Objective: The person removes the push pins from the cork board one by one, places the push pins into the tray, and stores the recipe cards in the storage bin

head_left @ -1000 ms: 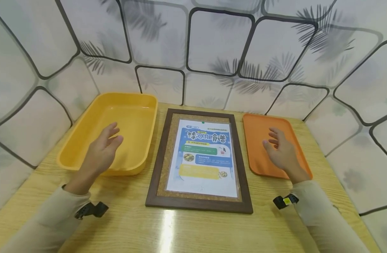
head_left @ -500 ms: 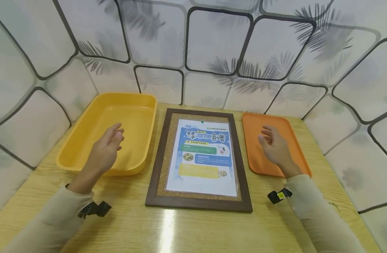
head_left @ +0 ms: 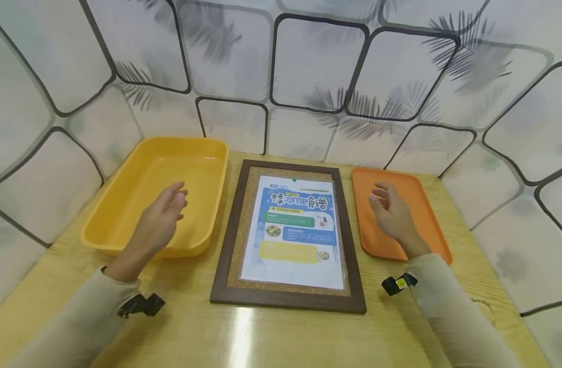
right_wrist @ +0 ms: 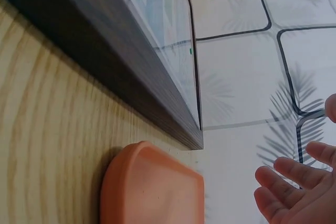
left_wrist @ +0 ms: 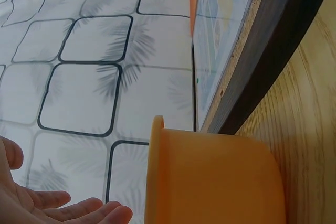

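My left hand (head_left: 158, 225) hovers above the near right part of a yellow plastic tub (head_left: 138, 176), its fingers relaxed and holding nothing. In the left wrist view its loose fingers (left_wrist: 86, 211) show beside the tub's rim (left_wrist: 155, 166). Over an orange tray (head_left: 428, 220) my right hand (head_left: 395, 217) hangs with fingers loosely bent and nothing in them. The right wrist view shows those fingers (right_wrist: 289, 182) spread apart, off to the side of the tray. Between the hands lies a dark-framed cork board (head_left: 287, 301) with a printed Chinese poster (head_left: 292, 230) on it.
All three things rest on a light wood table (head_left: 180, 332). Behind them and at both sides stands a pale wall (head_left: 318, 61) with dark rounded outlines and leaf prints. Each wrist wears a small black camera (head_left: 152, 305) on a strap.
Both hands have drifted slightly inward toward the board, the left to the right and the right to the left. The tub, board and tray stay where they were.
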### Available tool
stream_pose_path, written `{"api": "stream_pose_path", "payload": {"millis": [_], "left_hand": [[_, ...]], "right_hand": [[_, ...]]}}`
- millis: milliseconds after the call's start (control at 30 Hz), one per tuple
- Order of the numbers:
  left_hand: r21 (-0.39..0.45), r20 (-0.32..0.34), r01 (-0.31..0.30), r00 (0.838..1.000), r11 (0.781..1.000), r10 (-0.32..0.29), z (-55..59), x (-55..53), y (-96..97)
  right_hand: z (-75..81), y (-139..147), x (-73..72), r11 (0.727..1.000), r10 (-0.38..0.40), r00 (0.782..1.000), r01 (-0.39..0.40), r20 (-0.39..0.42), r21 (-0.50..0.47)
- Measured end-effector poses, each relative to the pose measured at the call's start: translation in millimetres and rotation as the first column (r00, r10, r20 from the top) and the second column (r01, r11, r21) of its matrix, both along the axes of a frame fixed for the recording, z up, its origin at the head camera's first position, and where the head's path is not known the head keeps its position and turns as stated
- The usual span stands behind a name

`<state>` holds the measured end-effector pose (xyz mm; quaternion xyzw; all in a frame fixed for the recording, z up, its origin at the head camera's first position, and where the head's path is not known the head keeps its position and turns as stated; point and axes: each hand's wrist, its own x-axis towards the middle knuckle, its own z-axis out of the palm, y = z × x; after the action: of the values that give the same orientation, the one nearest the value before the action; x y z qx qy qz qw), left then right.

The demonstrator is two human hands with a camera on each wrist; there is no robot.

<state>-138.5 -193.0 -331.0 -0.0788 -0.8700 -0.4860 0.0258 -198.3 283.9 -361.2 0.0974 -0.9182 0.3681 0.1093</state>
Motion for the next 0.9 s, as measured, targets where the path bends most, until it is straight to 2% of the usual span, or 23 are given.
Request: {"api": "stream_pose_path", "payload": {"millis": [133,400,633,900], "left_hand": [[0.016,-0.015,0.017,1.0,1.0,-0.017,2.6,-4.7,7.0],[0.061,0.019,0.05,0.998,0.997,-0.052,4.3,-7.3,18.3],[0.094,-0.004,0.055,0.998,0.994,-0.055,4.0,-9.0,24.9],[0.143,0.013,0.066,0.998,0.988,-0.068,1.9,-10.0,31.8]], "right_hand": [[4.3,-2.1,-4.6,1.0,-0.005,1.0,0.005,-0.01,0.003],[5.1,-6.8,-8.5,0.999,0.017,1.0,-0.017,0.005,-0.035],[7.4,-12.0,-12.4,0.999,0.016,1.0,-0.017,-0.007,-0.037],[9.9,-21.5,-22.4,0.998,0.05,0.998,-0.049,0.034,-0.039]]}}
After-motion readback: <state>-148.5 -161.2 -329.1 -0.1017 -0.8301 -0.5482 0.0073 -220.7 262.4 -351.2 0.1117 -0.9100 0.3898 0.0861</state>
